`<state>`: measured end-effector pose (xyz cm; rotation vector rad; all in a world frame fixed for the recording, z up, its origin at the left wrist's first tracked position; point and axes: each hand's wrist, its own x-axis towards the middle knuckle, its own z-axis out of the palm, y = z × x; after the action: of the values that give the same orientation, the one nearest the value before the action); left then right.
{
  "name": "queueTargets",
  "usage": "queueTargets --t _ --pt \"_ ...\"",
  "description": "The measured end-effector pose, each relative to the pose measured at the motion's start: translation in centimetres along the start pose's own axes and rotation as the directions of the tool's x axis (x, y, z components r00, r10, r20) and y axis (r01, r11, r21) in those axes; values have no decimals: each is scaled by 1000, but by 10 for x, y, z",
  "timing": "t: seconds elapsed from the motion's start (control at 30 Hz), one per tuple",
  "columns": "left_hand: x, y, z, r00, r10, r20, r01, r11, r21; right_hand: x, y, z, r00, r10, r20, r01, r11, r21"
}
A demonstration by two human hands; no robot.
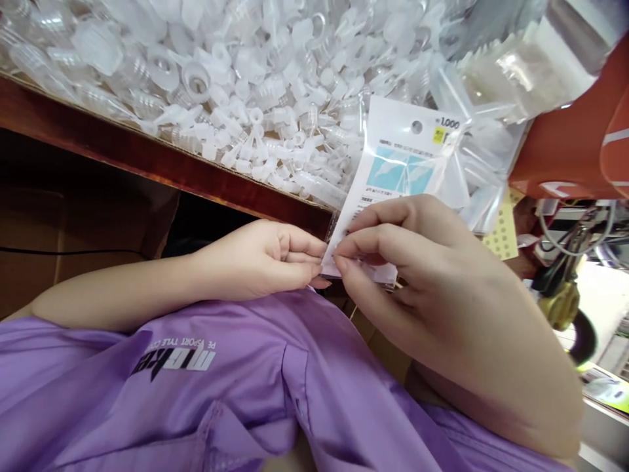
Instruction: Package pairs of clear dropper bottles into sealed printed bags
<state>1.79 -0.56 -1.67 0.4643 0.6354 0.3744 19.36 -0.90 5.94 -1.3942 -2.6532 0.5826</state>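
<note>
Between my two hands is a clear plastic packet with a white printed card (393,141), tilted with its top away from me. The card has a blue picture, a round hole and a "1,000" price. My left hand (280,259) pinches the lower left corner between thumb and fingers. My right hand (417,255) lies across the lower part, with thumb and fingertips closed together at the packet's lower left edge. The right hand hides much of the lower card. Whatever else the packet holds is not visible.
A heap of clear plastic bottles and caps (265,85) covers the surface ahead, behind a dark reddish edge (147,157). Clear plastic bags (531,72) lie at the far right beside an orange box (580,131). Scissors with yellow-and-black handles (563,305) are at right.
</note>
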Motion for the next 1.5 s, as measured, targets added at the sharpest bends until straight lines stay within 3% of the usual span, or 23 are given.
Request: queueTargets --t 0.13,0.23,0.6,0.77,0.97,1.03,1.3,1.5 --pt "-1 2 0 1000 5 4 -5 1000 -8 -1 3 4 991 104 -80 -103 994 21" --pt "-1 3 1 1000 -11 7 11 999 -30 -2 6 6 988 100 -115 -96 994 43" --pt "-1 3 0 999 3 41 -1 999 -45 -9 -3 -1 987 119 -110 -128 988 -82" --pt "0 3 0 1000 10 5 -10 1000 -4 -7 -9 1 989 116 -86 -126 985 -117" --pt "0 1 -6 997 48 -63 -38 989 144 -12 -3 -10 998 13 57 -18 994 104" --pt "-1 2 -6 996 62 -63 -53 988 143 -12 -3 -11 999 14 41 -20 992 126" --pt "0 0 -2 998 65 -20 -64 997 41 1 -8 7 993 73 -89 -84 989 -121" --pt "-1 -1 -3 999 48 0 -48 999 6 1 -7 11 988 89 -127 -109 981 -158"
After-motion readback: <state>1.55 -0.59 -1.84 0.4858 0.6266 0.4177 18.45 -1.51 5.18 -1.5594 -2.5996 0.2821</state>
